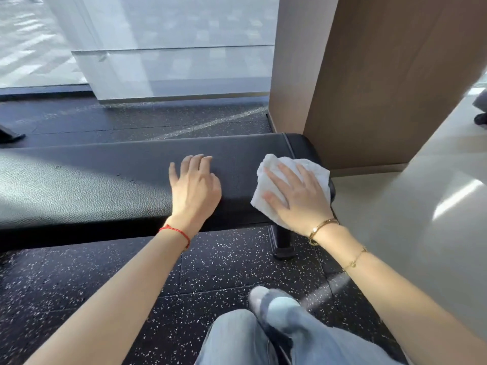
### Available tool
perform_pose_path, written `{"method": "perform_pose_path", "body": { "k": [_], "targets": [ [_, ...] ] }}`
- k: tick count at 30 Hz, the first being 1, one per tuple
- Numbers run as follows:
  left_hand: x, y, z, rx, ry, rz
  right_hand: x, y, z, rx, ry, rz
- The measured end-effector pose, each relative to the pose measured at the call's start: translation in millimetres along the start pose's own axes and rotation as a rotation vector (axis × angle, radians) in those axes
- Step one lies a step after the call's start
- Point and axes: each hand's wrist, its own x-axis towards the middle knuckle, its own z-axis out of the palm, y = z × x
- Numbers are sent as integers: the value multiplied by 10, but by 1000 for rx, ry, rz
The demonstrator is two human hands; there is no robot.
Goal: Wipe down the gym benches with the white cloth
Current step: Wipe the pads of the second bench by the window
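Black padded bench (87, 180) runs left-right; right hand (297, 198) presses flat on white cloth (274, 185), left hand (193, 185) open, empty.

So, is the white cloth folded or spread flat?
Bunched: the white cloth shows thick creases under the flat right hand on the bench.

Room, as I see it from above. Floor near me: black rubber tiles (216, 264) flecked white, seams visible. Floor to my right: pale glossy flooring (421, 206) with bright window reflections. Ahead: floor-length glass window (163, 48), daylight pouring through, sunlit streaks on the dark mat below it. Right of window: brown panelled column (382, 88), standing on the pale floor.
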Motion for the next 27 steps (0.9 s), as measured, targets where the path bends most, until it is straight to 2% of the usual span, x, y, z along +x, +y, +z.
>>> {"method": "perform_pose_path", "body": {
  "k": [4,7,14,19,21,24,27],
  "targets": [
    [52,406,203,-45,-59,35,214,136,15,15,40,105],
    [141,593,345,-28,-94,28,559,330,28,56,8,174],
    [292,779,574,-13,-71,-6,1078,783,44,267,-81,146],
    [280,775,559,-5,-21,-2,805,844,76,453,73,97],
    [277,782,554,6,-23,-9,582,913,133,614,103,128],
    [254,799,538,15,-23,-8,322,1004,211,894,56,188],
    [248,818,512,24,-59,-21,558,1084,182,934,-22,232]
  ]
}}
